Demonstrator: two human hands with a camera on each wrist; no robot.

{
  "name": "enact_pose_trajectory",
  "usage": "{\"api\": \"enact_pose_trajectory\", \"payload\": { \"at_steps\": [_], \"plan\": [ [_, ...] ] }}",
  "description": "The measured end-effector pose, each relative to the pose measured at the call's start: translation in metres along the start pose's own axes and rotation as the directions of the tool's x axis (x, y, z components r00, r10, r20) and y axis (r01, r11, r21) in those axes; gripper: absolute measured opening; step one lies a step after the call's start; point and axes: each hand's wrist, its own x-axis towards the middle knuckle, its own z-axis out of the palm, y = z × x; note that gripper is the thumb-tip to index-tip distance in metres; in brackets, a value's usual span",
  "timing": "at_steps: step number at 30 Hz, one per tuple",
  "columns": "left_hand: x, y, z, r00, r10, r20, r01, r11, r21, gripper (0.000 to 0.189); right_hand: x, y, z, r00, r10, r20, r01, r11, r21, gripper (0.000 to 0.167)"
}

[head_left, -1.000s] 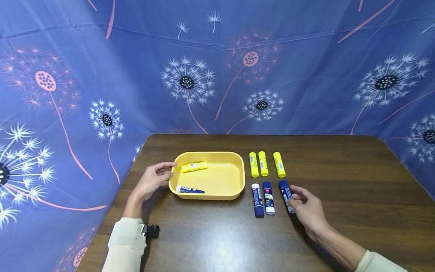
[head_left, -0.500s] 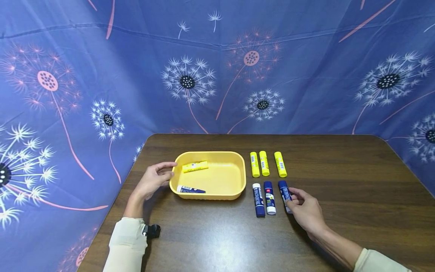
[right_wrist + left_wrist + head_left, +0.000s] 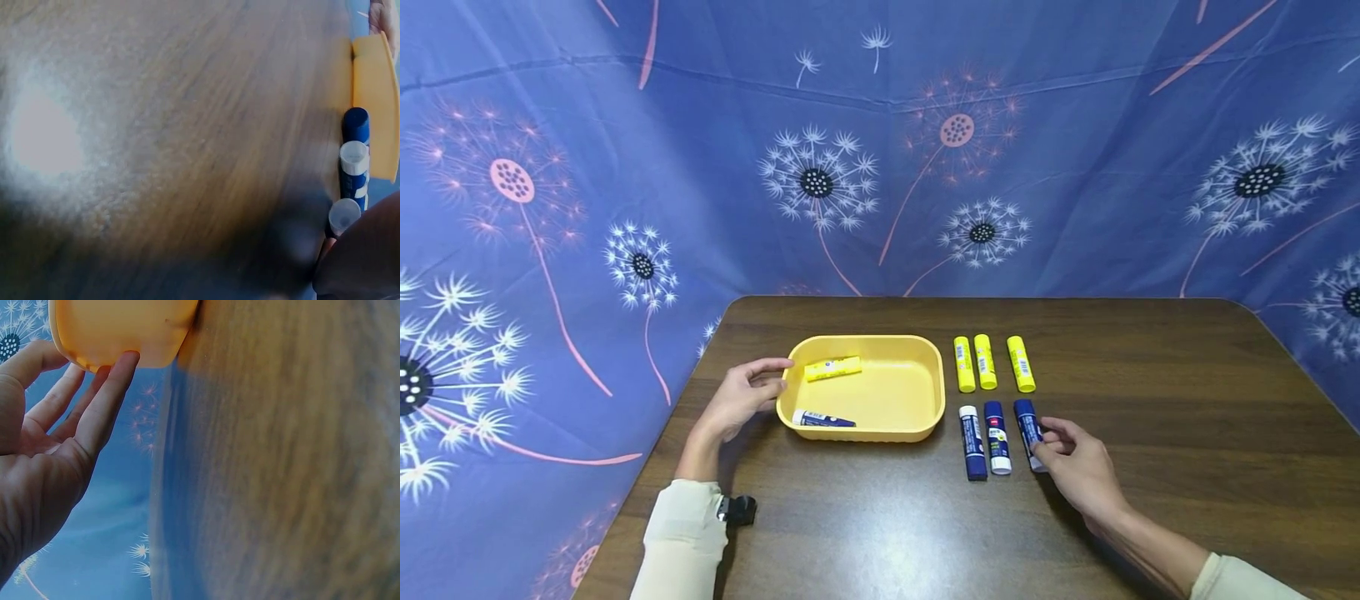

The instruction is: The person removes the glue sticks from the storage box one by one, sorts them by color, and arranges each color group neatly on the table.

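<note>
Pinched stick (image 3: pixel 1027 419), between three and four o'clock from the tray (image 3: pixel 895 392): likely light, stiff, smooth; best gripped mid-barrel. Right hand (image 3: pixel 1081 471) pinches its five-o'clock end; left hand (image 3: pixel 741 402), fingers loosely straight, touches the tray's nine o'clock.

High view, two close ones
The head camera looks forward and down across the table (image 3: pixel 1120 358); low wrist cameras share the yellow tray (image 3: pixel 895 387) from opposite ends.

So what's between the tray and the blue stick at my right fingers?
Two, in the head view: a blue stick nearer the tray, then another blue stick nearer your fingers.
</note>
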Motion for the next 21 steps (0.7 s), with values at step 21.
{"api": "enact_pose_trajectory", "payload": {
  "at_steps": [21],
  "plan": [
    [0.002,-0.003,-0.001,1.0,-0.011,-0.008,0.011,1.0,-0.008,0.048,0.025,-0.104,-0.039,0.94,-0.277,0.2,0.209,0.929,0.305,0.053]
  ]
}}
